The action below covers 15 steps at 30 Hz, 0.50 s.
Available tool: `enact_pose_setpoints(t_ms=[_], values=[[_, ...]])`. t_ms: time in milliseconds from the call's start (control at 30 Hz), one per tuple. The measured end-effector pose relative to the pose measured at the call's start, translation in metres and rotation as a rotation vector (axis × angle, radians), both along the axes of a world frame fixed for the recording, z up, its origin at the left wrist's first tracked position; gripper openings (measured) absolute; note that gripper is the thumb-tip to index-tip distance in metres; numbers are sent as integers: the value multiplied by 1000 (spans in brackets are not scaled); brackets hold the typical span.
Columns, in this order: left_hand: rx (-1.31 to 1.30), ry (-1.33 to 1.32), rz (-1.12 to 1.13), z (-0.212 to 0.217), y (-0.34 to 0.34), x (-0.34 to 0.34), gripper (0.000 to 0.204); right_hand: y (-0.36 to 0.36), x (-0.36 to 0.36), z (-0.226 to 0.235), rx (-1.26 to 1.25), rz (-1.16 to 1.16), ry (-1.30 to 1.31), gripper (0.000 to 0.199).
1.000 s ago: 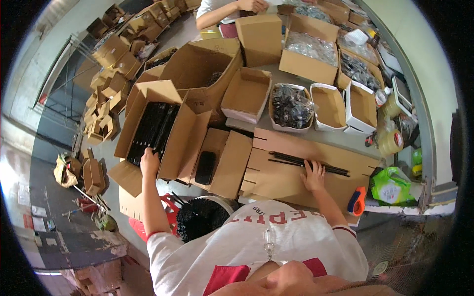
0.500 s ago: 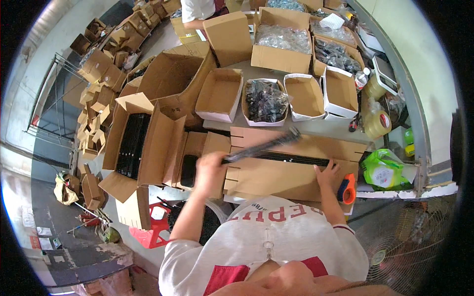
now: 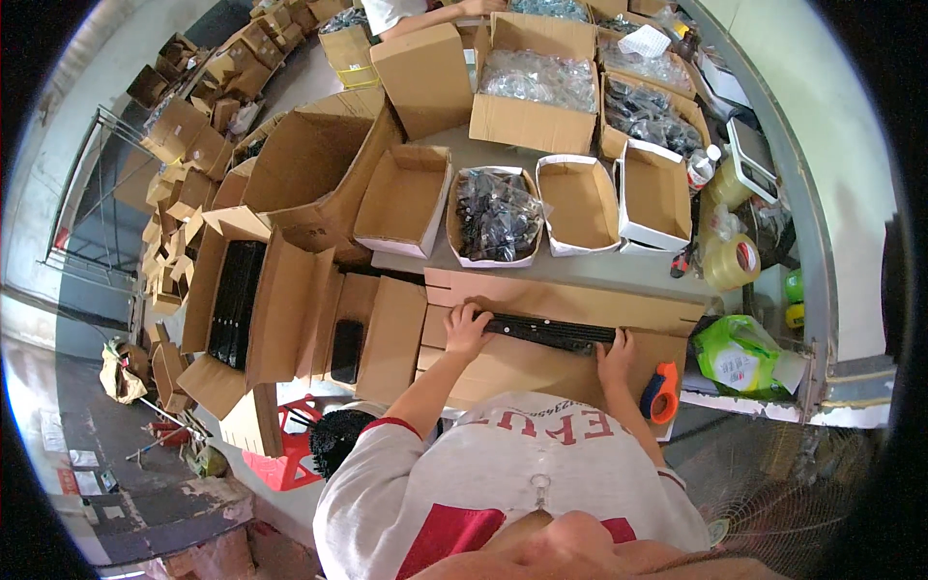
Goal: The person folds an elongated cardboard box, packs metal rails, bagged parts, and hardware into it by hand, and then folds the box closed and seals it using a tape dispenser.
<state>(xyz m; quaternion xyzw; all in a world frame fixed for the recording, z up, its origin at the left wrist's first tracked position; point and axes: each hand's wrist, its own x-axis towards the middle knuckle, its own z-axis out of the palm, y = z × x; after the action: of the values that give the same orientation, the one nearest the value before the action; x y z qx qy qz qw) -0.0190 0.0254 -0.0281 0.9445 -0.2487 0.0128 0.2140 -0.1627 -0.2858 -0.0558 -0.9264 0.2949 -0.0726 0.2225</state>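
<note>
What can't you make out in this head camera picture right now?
All in the head view:
Black strips: too thin and tightly packed to count.
Left hand: its palm faces down, hidden by the back of the hand.
Co-worker: head cut off by the top edge.
Black bundle at lower left: partly hidden by the person's sleeve.

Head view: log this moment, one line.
left hand: at left end of black strips; right hand: at right end; strips: over flat cardboard; tape dispenser: right of right hand
</note>
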Motion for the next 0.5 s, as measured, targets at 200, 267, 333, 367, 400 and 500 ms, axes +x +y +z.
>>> enact_pose_setpoints(t_ms=[200,267,333,367,400,500], values=[[-185,134,139,-26,18,9,47,2,7,0,92,37,-133,56],[37,82,189,-10,16,9,50,4,10,7,83,48,-106,54],[-9,106,201,-18,18,13,52,6,17,20,66,56,-85,52],[-51,125,210,-22,20,16,53,9,23,27,32,105,-134,51],[-55,128,214,-27,22,19,53,14,31,35,0,153,-184,50],[-133,88,147,-36,31,19,55,40,97,93,-2,400,-439,40]])
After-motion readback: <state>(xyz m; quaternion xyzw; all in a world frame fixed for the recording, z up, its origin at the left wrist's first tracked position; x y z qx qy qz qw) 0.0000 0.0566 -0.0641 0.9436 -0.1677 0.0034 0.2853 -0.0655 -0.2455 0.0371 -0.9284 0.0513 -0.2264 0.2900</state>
